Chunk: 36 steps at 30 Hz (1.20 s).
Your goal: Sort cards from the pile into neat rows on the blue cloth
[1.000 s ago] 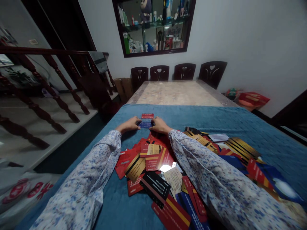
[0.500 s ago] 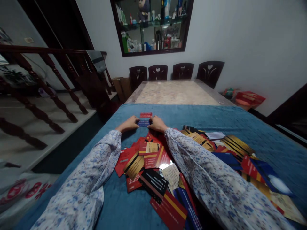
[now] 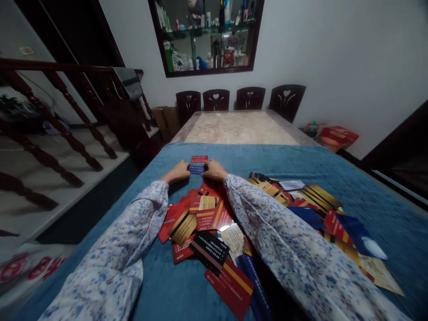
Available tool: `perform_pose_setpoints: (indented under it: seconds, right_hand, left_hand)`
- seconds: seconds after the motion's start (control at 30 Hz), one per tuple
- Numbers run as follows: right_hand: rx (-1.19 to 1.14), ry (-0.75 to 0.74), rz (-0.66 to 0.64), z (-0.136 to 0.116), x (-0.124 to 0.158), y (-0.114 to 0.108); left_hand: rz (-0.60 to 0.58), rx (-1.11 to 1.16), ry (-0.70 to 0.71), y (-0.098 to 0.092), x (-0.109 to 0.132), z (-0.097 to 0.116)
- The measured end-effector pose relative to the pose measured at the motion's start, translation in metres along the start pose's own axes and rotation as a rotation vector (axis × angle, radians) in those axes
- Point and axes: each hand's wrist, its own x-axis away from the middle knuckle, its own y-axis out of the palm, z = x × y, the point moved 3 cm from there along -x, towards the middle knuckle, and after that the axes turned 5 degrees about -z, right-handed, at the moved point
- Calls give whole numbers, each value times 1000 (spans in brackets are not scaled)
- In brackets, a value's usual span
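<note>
A small blue card (image 3: pixel 197 170) with pale print lies on the blue cloth (image 3: pixel 152 249), just below a red card (image 3: pixel 199 158). My left hand (image 3: pixel 179 171) pinches its left edge with curled fingers. At the opposite edge my right hand (image 3: pixel 215 170) has its fingers bent onto the card too. Nearer to me spreads a loose pile of overlapping cards, among them a black card (image 3: pixel 210 249), a gold card (image 3: pixel 183 227) and a red card with a yellow stripe (image 3: pixel 230 287). My right forearm hides part of the pile.
More cards, including a gold striped one (image 3: pixel 321 196) and a blue one (image 3: pixel 361 236), lie right of my right arm. Beyond the cloth is the bare stone-look tabletop (image 3: pixel 230 127), with several dark chairs (image 3: pixel 250 98) behind it. A wooden railing (image 3: pixel 63 116) runs at the left.
The whole view has shifted slightly, so everything sits a bit further left. Both hands stay at the sides of the blue card, with little visible movement.
</note>
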Motion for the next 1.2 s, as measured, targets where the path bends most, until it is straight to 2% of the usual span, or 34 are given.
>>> perform_pose_setpoints:
  seconds: [0.27, 0.63, 0.9, 1.07, 1.2]
  right_hand:
    - [-45, -109, -72, 9, 3, -17]
    - [-107, -202, -29, 31, 16, -38]
    - [-3, -267, 7, 40, 48, -57]
    - [21, -319, 2, 41, 73, -61]
    - [71, -360, -10, 44, 90, -58]
  left_hand:
    - [49, -4, 42, -2, 9, 1]
    - [88, -5, 86, 2, 14, -2]
    - [117, 1, 67, 1, 24, 2]
    - [176, 60, 110, 0, 41, 16]
    - [162, 61, 191, 1, 60, 40]
